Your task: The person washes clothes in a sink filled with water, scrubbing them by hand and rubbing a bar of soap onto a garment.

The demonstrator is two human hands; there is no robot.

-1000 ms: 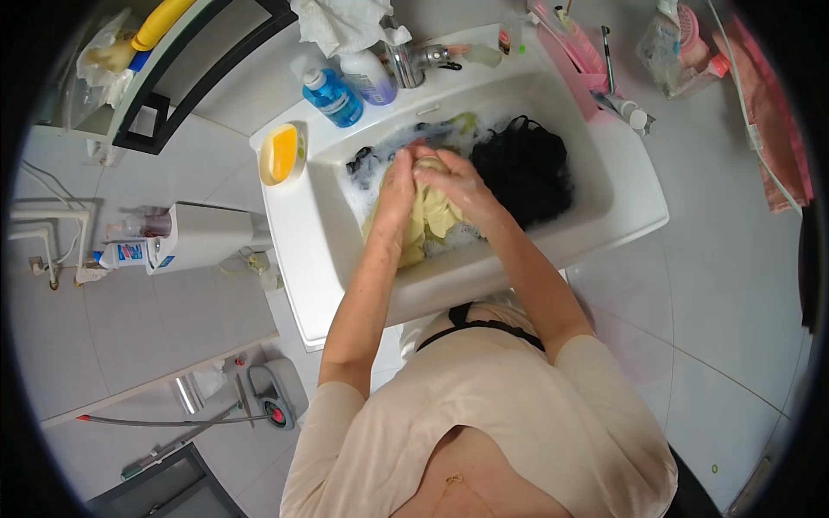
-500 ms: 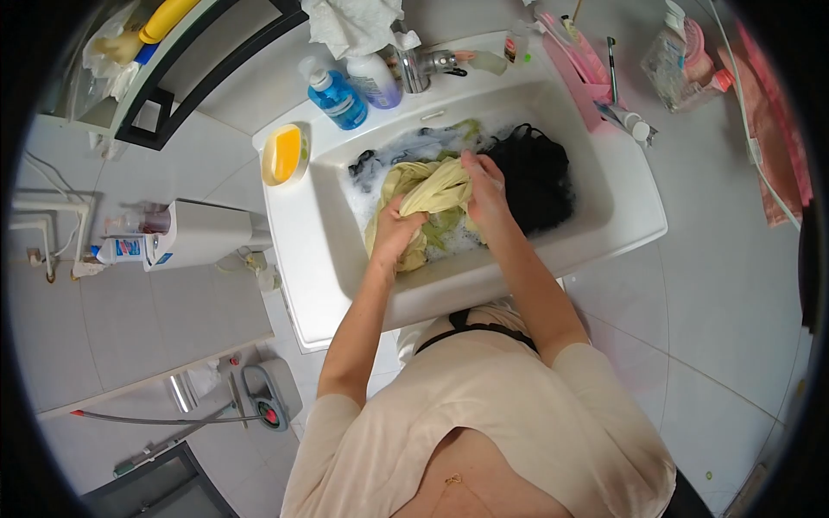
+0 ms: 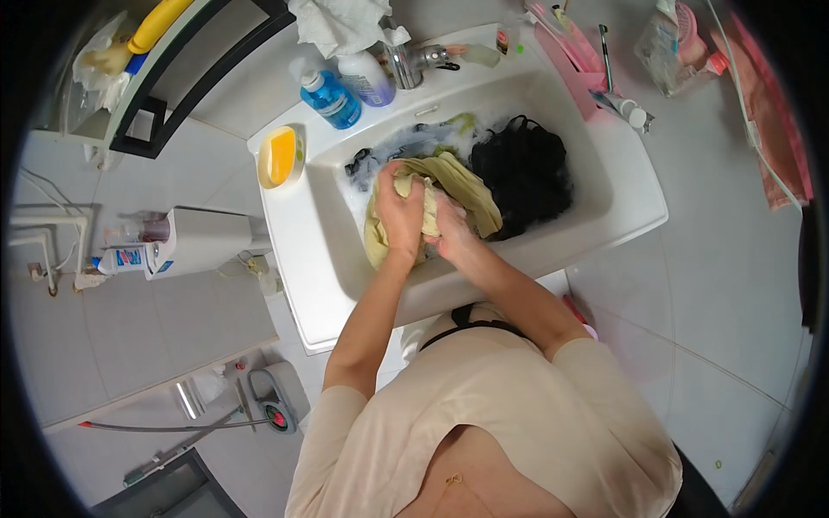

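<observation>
Over the white sink [image 3: 604,186], my left hand [image 3: 401,210] is closed on a pale yellow cloth [image 3: 471,192], at its left part. My right hand [image 3: 451,226] grips the same cloth from the right, close beside my left hand. The cloth is bunched between my palms, and its looser folds spread around them. A black fabric bundle [image 3: 522,177] lies in the sink to the right. Dark wet fabric [image 3: 414,140] sits in the suds behind the yellow cloth.
An orange soap bar in a dish [image 3: 281,157] rests on the sink's left corner. A blue bottle [image 3: 331,101], a white-purple bottle [image 3: 367,79] and the faucet [image 3: 404,65] stand along the back. A pink holder [image 3: 570,65] is at the right rear.
Since half a second ago, my right hand has moved left and toward me, and my hands have come together. The stretched cloth is now bunched between them, with a fold hanging to the right.
</observation>
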